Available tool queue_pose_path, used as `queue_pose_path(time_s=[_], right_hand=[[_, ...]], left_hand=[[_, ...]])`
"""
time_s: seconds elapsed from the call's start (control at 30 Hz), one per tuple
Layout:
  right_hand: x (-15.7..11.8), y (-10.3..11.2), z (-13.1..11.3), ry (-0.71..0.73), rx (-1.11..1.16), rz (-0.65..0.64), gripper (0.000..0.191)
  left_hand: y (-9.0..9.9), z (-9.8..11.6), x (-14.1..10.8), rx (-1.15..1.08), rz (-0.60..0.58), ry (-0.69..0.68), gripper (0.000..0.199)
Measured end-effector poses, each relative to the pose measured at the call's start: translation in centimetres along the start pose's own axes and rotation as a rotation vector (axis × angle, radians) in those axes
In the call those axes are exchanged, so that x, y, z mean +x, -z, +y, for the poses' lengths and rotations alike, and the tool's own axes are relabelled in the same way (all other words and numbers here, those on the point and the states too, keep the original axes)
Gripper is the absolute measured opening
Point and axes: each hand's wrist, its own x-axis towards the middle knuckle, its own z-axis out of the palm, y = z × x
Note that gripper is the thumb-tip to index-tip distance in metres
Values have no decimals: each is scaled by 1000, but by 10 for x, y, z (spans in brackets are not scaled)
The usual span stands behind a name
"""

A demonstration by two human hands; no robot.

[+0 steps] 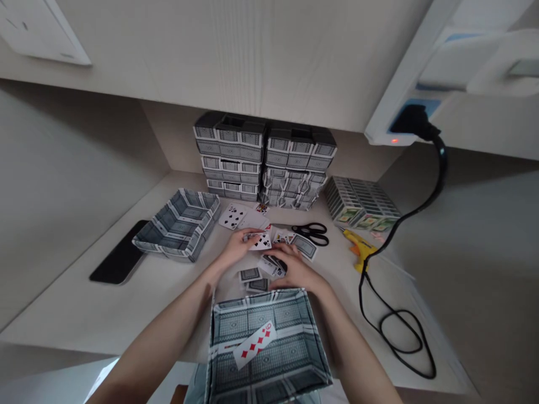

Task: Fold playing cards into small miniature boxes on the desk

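My left hand (241, 245) pinches a white playing card (263, 242) with black pips, held above the middle of the desk. My right hand (292, 267) curves over a small fan of playing cards (272, 266), thumb and fingers around it. Nearer to me lie a few face-down cards (251, 274) with grey patterned backs. Between my forearms stands a tray made of playing cards (290, 331), its inside facing up, with a cut strip of a diamonds card (255, 344) in it. Loose cards (232, 216) are scattered just beyond my hands.
Black-handled scissors (314, 231) lie right of the cards. A yellow glue gun (357, 247) with a black cord sits farther right, before boxed card packs (357, 202). Stacked card boxes (231, 146) stand at the back. At left are another card tray (179, 224) and a phone (120, 258).
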Motion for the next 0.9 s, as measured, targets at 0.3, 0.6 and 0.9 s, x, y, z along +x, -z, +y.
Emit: queue_pose_path(time_s=[0.3, 0.6, 0.9], right_hand=[[3, -2, 9, 60, 46, 113, 58], [-5, 6, 5, -84, -75, 121, 54], [2, -3, 14, -84, -68, 179, 26]], left_hand=[[0, -3, 1, -80, 26, -7, 36], [0, -3, 1, -142, 54, 28, 39], [-16, -4, -7, -539, -65, 161, 46]])
